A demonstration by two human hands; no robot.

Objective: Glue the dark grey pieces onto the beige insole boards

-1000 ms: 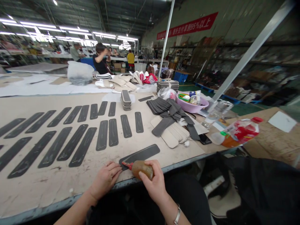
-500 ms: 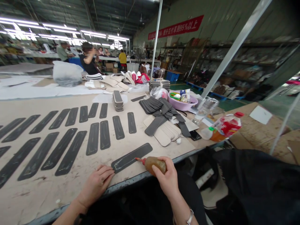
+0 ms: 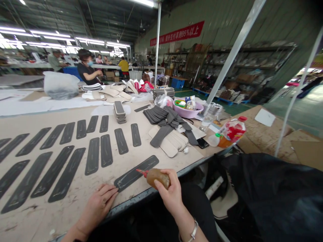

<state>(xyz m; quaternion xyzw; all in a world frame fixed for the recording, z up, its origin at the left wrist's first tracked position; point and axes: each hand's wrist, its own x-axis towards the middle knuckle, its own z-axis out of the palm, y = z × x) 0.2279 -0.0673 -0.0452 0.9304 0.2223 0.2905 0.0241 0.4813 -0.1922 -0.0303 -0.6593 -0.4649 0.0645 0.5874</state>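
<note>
My right hand [image 3: 170,191] is wrapped round a brownish squeeze bottle [image 3: 156,178] with a red nozzle, held tilted on its side. The nozzle tip is over a dark grey rounded strip [image 3: 143,168], which lies slantwise near the table's front edge. A shiny wet line runs along part of that strip. My left hand [image 3: 99,203] rests on the table with its fingers stretched out, the fingertips at the strip's near left end. Whether the tip touches the strip I cannot tell.
Rows of similar dark strips [image 3: 92,156] with shiny streaks cover the table's left side. Beyond lie a heap of dark strips [image 3: 157,116], beige pieces [image 3: 174,139], a purple basin [image 3: 188,111] and a red-labelled bottle [image 3: 232,132]. A metal pole [image 3: 233,53] rises at the right.
The view has turned a little to the right. The bottle's tip has moved slightly towards the left end along the strip. My left hand stays at the strip's end.
</note>
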